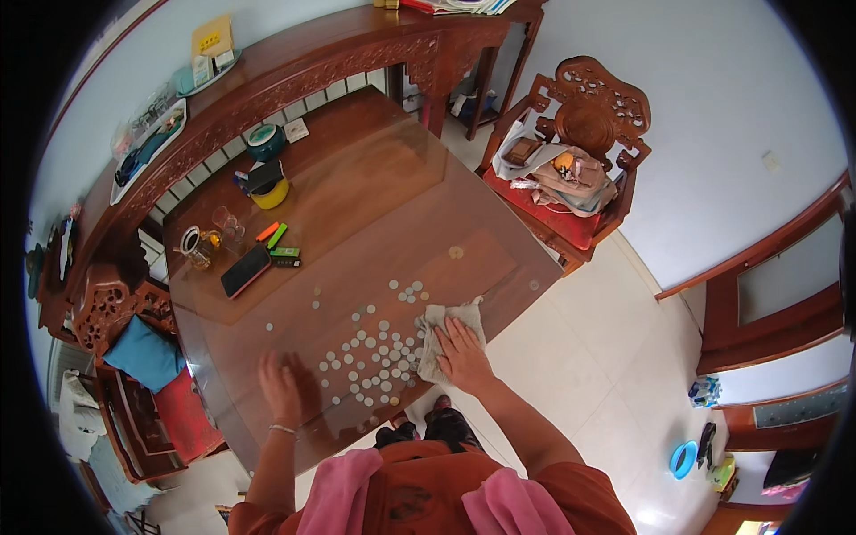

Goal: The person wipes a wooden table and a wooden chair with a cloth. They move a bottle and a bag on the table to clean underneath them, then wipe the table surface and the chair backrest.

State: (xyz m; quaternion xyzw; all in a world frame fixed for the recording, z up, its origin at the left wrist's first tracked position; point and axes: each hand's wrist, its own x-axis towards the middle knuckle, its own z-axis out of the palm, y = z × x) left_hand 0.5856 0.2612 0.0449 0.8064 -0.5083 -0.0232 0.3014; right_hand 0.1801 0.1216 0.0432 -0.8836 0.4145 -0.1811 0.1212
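My right hand [461, 356] lies flat on a folded grey-beige cloth [435, 328], pressing it on the glass-topped wooden table [401, 234] near its front right edge. The cloth's left side borders a loose spread of silver-coloured coins [386, 386]; whether some lie under it is hidden. My left hand [279, 388], a bracelet on its wrist, is held over the table left of the coins, its fingers apart and nothing in it. A single coin [269, 327] lies beyond that hand. A few yellowish coins are among the others.
A dark smartphone [246, 271], highlighter pens [277, 236], a glass teapot [196, 247], a yellow container [271, 195] and a teal lidded jar [265, 142] stand or lie farther back. A carved wooden chair [580, 231] holding bags is at the right; another with a blue cushion [146, 352] is at the left.
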